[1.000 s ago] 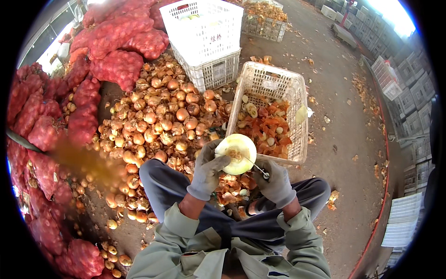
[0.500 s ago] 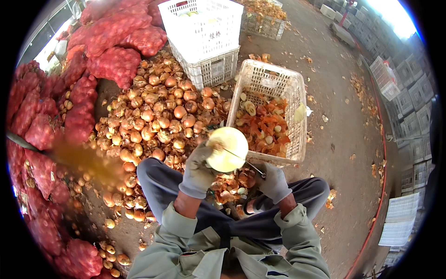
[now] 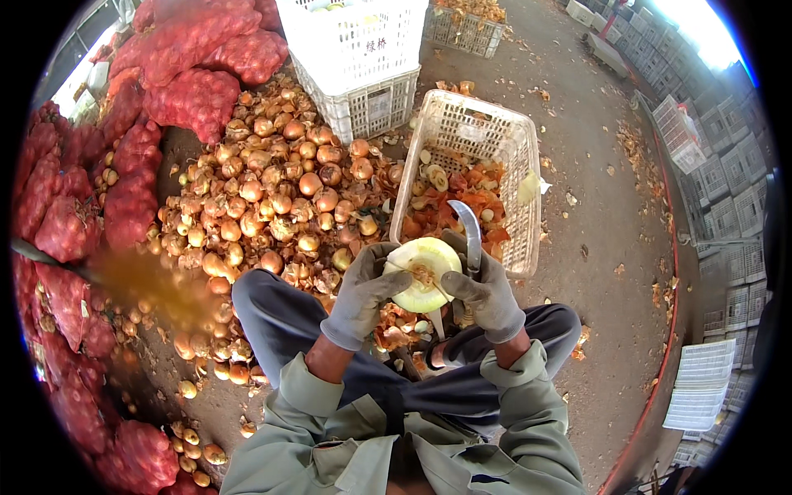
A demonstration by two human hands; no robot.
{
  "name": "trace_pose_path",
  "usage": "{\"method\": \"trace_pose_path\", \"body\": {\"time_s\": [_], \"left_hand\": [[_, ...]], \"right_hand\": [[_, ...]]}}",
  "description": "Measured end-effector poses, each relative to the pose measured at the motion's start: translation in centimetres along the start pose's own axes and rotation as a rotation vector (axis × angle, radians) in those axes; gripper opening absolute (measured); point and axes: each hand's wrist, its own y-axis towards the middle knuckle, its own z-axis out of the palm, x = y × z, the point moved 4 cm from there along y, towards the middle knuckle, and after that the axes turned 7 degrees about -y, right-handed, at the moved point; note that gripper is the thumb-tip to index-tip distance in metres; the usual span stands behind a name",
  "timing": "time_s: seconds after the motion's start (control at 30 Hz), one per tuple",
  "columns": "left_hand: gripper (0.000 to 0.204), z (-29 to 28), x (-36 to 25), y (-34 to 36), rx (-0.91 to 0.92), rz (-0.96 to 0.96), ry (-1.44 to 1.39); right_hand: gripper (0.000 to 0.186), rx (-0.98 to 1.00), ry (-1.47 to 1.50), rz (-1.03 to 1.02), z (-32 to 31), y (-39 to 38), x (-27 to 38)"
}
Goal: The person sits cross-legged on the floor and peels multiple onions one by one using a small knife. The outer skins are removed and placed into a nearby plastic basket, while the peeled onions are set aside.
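Note:
Between my two gloved hands is a large peeled onion, pale yellow-green, with a brown, fibrous end turned up. My left hand is closed round its left side, thumb on top. My right hand grips a knife with a curved blade that points up and away from me, beyond the onion. The right thumb also touches the onion's right edge. Just past my hands stands a white plastic crate with onion skins and trimmings in it. Unpeeled onions lie heaped to its left.
Red mesh sacks of onions are piled along the left. Stacked white crates stand behind the heap, and another crate of skins is farther back. Grey crates line the right side. Loose skins litter the floor. A brown blur hides part of the left.
The onion has been turned so its fibrous end faces up. The knife, earlier across the onion, now points upward in my right hand, which has come closer to the onion.

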Motion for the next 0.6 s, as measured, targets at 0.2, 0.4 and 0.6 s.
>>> {"method": "trace_pose_path", "body": {"time_s": [0.2,0.4,0.6], "left_hand": [[0.064,1.8,1.0,-0.6,0.030,-0.041,-0.156],[0.069,1.8,1.3,0.7,0.101,-0.124,-0.147],[0.073,1.9,1.4,2.0,0.207,-0.179,-0.171]], "right_hand": [[0.070,-0.124,-0.007,0.020,0.1,-0.5,-0.7],[0.060,-0.110,-0.075,0.083,-1.2,-0.4,0.4],[0.049,-0.085,0.106,0.020,-3.4,0.7,0.4]]}}
